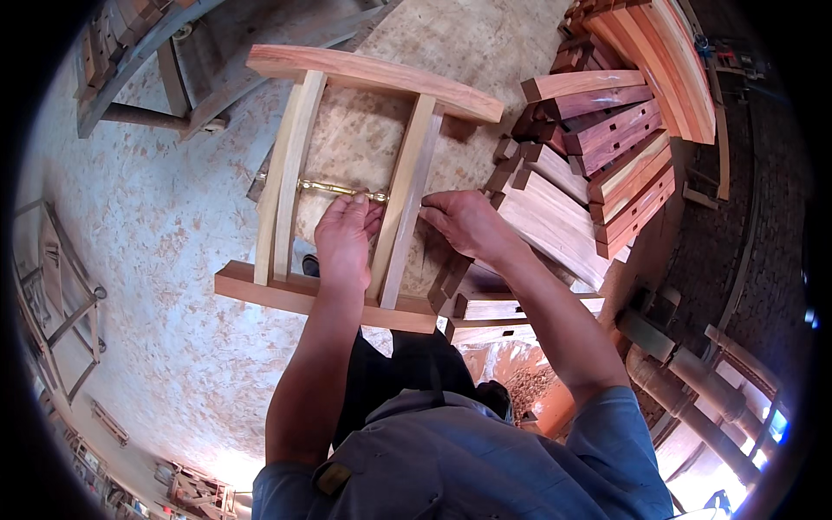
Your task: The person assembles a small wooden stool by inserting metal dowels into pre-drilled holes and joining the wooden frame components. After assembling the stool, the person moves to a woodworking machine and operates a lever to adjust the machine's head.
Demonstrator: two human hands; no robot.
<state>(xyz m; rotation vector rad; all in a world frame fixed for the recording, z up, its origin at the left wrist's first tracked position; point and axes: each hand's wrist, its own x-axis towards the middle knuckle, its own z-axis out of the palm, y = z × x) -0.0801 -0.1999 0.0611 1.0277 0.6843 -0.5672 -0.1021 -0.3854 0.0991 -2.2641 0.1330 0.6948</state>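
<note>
A ladder-like wooden frame lies in front of me, with two long rails joined by two pale crosspieces. Between the crosspieces runs a thin, shiny brass-coloured turned rod. My left hand is closed round the rod's right end, with thumb and fingers beside the inner face of the right crosspiece. On the outer side of that crosspiece, my right hand is pinched closed, fingertips close to the wood at about the rod's height. Whatever sits in that pinch, if anything, is too small to make out.
Stacked reddish and pale wooden parts, some with square mortises, crowd the right side. A wide pale board lies next to my right forearm. Metal stands are at the far left. Wood shavings lie below right.
</note>
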